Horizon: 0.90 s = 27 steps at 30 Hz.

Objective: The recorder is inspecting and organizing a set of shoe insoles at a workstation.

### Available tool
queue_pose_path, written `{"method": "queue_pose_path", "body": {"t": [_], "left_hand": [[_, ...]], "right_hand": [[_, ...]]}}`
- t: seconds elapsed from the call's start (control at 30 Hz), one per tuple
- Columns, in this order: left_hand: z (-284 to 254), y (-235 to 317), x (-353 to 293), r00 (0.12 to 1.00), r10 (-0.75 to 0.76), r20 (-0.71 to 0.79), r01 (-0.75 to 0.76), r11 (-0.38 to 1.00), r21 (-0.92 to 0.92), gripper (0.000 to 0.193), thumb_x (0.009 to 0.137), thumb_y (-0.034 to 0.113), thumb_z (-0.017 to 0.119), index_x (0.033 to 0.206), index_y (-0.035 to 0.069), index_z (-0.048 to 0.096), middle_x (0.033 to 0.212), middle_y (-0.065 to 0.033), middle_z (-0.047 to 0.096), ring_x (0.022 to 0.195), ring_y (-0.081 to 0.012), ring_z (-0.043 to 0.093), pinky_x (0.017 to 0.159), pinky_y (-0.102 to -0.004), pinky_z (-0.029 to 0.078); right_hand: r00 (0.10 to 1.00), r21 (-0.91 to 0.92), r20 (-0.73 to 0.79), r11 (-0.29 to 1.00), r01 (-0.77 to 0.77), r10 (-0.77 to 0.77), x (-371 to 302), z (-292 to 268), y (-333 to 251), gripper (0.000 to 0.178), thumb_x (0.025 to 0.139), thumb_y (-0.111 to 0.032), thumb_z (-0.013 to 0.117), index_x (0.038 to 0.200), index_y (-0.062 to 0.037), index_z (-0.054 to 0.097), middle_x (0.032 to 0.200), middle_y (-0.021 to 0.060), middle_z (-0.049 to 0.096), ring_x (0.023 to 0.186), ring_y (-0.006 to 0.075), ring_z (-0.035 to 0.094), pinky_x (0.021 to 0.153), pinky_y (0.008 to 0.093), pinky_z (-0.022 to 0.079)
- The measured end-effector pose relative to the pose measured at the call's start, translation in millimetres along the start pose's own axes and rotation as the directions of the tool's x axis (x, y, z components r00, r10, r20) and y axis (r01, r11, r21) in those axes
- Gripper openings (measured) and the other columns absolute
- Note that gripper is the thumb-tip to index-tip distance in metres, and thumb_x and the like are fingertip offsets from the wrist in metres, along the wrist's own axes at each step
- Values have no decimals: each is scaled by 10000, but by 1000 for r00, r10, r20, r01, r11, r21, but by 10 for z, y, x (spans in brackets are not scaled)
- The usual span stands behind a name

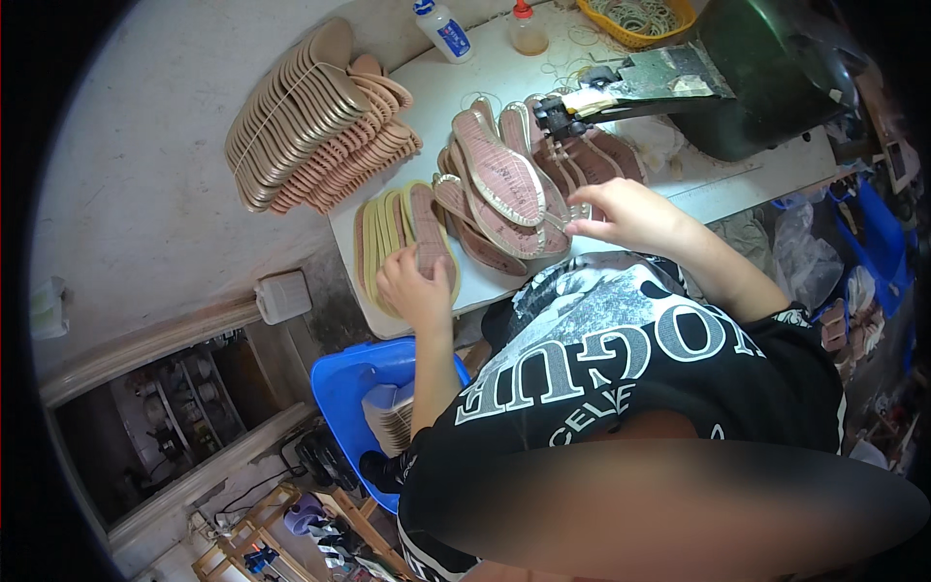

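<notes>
Resting L hand point(415, 288) on yellow-edged insoles point(400, 233) | R hand point(630, 215) prob. pinching insole pile point(504, 194)

Both hands forward, left hand point(415, 289) palm-down, fingers curled; right hand point(628, 215) palm-down, fingertips pinched.

Small shoe-making workshop. Evidence: white worktop point(737, 184) carries fanned stacks of shoe insoles point(315, 121), more insoles point(499, 184) piled under a dark industrial machine point(766, 78). Glue bottles point(444, 29) and a yellow basket of rubber bands point(635, 19) at the far edge. Blue tub point(349, 388) with further insoles on the floor; bare, scuffed walls.
</notes>
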<state>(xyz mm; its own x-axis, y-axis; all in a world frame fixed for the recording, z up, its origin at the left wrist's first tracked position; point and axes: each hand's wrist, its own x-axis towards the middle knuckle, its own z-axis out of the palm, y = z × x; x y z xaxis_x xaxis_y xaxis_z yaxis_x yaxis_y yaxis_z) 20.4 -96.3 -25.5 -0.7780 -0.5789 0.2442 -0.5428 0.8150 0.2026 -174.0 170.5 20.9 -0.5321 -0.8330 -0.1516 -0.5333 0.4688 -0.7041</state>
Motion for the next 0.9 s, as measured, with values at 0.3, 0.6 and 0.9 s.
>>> {"method": "queue_pose_path", "body": {"t": [0.3,0.6,0.9], "left_hand": [[-310,42,211,978,88,-190,-84,996,30,209,744,156,746,802,9,609,973,-100,541,982,-263,482,900,-378,386],[-415,1106,284,981,195,22,-44,328,-944,157,868,76,658,827,32,513,967,-34,495,794,-74,488,713,-198,410],[-317,1466,831,839,400,368,387,36,-922,315,878,257,672,1014,-20,609,959,-49,651,833,-106,604,756,-247,488]], "right_hand": [[995,320,96,947,-41,10,-181,-71,-42,397,850,-303,658,1092,11,626,830,166,679,758,226,660,693,331,503],[969,874,-234,420,246,-81,174,190,-378,532,837,-235,696,1248,22,475,1039,162,635,955,136,606,858,284,483],[962,891,22,443,104,-271,154,-238,-181,297,950,-266,546,1075,-6,616,958,39,654,823,104,605,734,263,496]]}}
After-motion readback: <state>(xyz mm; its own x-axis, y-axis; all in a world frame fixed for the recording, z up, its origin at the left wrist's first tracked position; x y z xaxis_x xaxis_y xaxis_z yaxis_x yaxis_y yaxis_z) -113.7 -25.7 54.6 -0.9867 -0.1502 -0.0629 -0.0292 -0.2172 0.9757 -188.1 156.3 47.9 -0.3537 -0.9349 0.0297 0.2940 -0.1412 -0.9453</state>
